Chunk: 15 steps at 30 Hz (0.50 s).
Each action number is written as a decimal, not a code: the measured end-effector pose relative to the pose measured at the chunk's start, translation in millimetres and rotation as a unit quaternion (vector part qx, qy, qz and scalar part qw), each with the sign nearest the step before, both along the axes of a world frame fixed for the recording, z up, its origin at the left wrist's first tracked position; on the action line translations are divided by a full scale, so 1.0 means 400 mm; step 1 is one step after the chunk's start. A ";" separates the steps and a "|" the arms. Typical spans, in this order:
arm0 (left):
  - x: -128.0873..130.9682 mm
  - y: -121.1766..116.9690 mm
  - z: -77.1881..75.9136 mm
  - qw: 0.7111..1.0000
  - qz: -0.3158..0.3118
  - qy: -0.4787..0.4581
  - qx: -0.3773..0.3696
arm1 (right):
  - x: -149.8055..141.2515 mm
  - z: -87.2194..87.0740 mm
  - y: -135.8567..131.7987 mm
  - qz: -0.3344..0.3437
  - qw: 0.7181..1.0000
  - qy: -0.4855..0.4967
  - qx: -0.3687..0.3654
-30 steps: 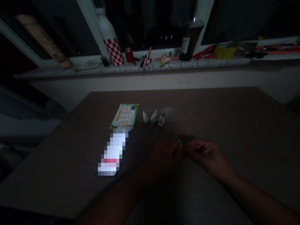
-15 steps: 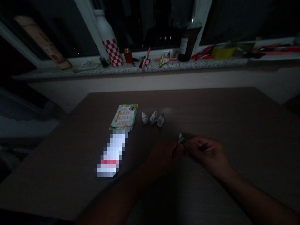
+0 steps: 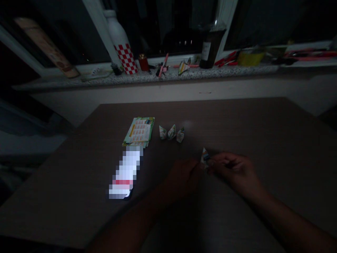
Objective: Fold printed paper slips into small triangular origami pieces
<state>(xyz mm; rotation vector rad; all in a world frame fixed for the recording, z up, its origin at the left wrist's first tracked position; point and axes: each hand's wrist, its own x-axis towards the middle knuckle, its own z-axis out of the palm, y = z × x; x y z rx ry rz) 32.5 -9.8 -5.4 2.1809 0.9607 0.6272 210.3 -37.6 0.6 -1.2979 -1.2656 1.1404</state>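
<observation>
Between my hands, just above or on the dark wooden table point(image 3: 250, 133), is a small folded paper piece point(image 3: 204, 157) with a pointed white tip and printed colours. The fingers of my left hand point(image 3: 184, 175) pinch its left side; they are in deep shadow. On its right side, the thumb and fingers of my right hand point(image 3: 233, 168) close on it. Beyond my hands, a row of three small folded paper pieces stands on the table: a left one point(image 3: 162, 133), a middle one point(image 3: 172, 132) and a right one point(image 3: 180, 135).
Left of the row lies a stack of printed leaflets point(image 3: 139, 130). A lit phone point(image 3: 125, 172), its screen blurred out, lies nearer. On the granite sill point(image 3: 105, 81) stand a red-checked white bottle point(image 3: 123, 49), a dark labelled bag point(image 3: 207, 52) and several small things. The room is dim.
The folded paper shows more of its printed face now, as my fingers have shifted slightly around it. The row of folded pieces, the leaflets and the phone stay in place.
</observation>
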 end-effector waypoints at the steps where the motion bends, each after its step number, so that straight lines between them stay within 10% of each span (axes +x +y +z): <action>1: 0.000 0.000 0.001 1.000 0.010 -0.011 -0.019 | -0.001 -0.001 0.000 0.009 1.000 0.002 -0.008; 15: 0.013 -0.013 -0.011 0.974 0.102 -0.127 -0.156 | -0.014 -0.023 -0.001 0.061 0.989 0.110 -0.079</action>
